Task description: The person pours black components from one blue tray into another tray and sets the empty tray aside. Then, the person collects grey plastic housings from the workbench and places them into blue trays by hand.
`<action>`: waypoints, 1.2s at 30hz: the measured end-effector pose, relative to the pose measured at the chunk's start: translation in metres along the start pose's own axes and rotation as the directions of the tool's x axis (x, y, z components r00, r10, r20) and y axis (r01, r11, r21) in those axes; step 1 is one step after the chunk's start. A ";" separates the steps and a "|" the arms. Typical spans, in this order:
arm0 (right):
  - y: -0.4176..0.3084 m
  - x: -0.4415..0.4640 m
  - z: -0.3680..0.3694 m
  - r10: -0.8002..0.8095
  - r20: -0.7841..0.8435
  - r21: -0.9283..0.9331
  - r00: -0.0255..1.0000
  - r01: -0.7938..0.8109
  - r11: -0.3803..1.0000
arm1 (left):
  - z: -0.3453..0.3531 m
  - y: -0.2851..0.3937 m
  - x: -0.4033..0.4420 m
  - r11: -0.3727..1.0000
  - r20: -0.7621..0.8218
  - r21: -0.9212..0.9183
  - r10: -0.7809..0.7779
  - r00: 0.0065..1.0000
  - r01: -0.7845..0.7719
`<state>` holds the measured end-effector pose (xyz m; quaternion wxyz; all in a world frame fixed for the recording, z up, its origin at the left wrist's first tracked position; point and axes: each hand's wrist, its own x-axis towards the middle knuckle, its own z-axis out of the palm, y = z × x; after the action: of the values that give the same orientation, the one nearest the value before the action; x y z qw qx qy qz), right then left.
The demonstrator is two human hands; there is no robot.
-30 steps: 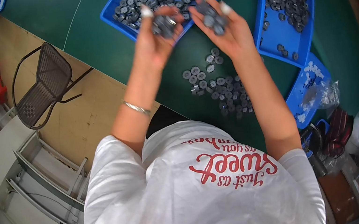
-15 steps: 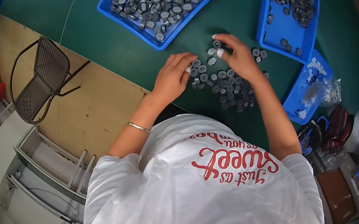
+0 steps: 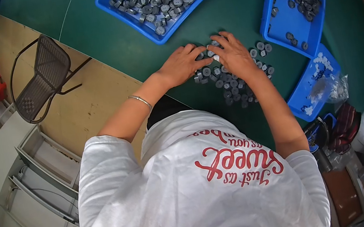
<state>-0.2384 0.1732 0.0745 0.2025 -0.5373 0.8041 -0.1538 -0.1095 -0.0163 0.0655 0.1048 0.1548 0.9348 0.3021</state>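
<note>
While leaning over the green table (image 3: 225, 12), held both hands low and facing, at the far side of the loose grey pieces (image 3: 234, 83). Had the left hand (image 3: 181, 67) part-curled, fingertips at a few pieces (image 3: 209, 54) between the hands; had the right hand (image 3: 232, 57) arched half-open over the same few. Could not tell a firm pinch from a light touch in either hand, with those pieces partly covered. Saw the rest spread nearer the body and on both sides of the right wrist, with one blue tray (image 3: 161, 39) beyond the hands and another blue tray (image 3: 290, 25) off to the right. Seemed best handled with soft fingertips and even pressure from both sides, wrist lifted clear of neighbouring pieces, to avoid scattering or tipping any.
</note>
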 end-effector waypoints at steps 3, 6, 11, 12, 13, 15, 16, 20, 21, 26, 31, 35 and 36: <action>0.007 -0.004 0.007 -0.001 -0.013 -0.028 1.000 0.000 1.000 | 0.005 0.000 0.003 1.000 0.047 -0.020 0.022 0.999 -0.021; 0.013 -0.007 0.015 0.000 -0.078 -0.112 0.997 -0.008 0.994 | 0.015 -0.002 0.003 0.998 0.006 0.046 0.033 0.999 -0.033; 0.022 0.000 0.023 -0.027 -0.070 -0.331 0.997 0.002 0.944 | 0.036 -0.016 0.006 0.951 -0.150 0.289 0.158 0.976 -0.109; 0.024 0.002 0.024 -0.024 -0.068 -0.331 0.997 0.000 0.944 | 0.037 -0.018 0.008 0.952 -0.151 0.287 0.159 0.976 -0.111; 0.027 0.005 0.023 -0.049 -0.048 -0.375 0.998 0.027 0.927 | 0.037 -0.021 0.010 0.928 -0.129 0.346 0.196 0.972 -0.141; 0.028 0.006 0.024 -0.073 -0.026 -0.419 0.997 0.055 0.906 | 0.038 -0.023 0.014 0.899 -0.106 0.403 0.231 0.967 -0.171; 0.028 0.006 0.024 -0.054 -0.028 -0.401 0.998 0.038 0.915 | 0.038 -0.024 0.017 0.907 -0.113 0.388 0.224 0.968 -0.165; 0.033 0.005 0.021 0.122 -0.092 -0.183 0.988 -0.137 0.973 | 0.031 -0.028 0.030 0.979 -0.251 0.196 0.098 0.963 -0.048; 0.035 0.004 0.022 0.122 -0.094 -0.185 0.988 -0.137 0.973 | 0.027 -0.026 0.032 0.979 -0.252 0.197 0.099 0.963 -0.049; 0.043 0.011 0.008 0.629 -0.012 0.772 0.777 -0.393 0.500 | 0.041 -0.016 0.045 0.428 -0.145 -0.883 -0.637 0.757 0.191; 0.047 0.007 -0.012 0.275 0.303 0.622 0.913 0.030 -0.783 | 0.009 -0.009 0.029 -0.609 0.266 -0.791 -0.428 0.864 -0.058; 0.032 0.014 -0.017 0.409 0.412 0.626 0.814 0.073 -0.776 | 0.012 -0.005 0.024 -0.680 0.332 -0.731 -0.421 0.844 -0.051; 0.038 0.013 -0.008 0.402 0.414 0.622 0.816 0.068 -0.780 | 0.015 -0.006 0.022 -0.678 0.335 -0.734 -0.408 0.849 -0.036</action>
<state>-0.2773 0.1754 0.0620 0.4842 0.2589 0.2800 -0.7875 -0.1270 -0.0055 0.0480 0.1327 -0.2999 0.1406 0.9342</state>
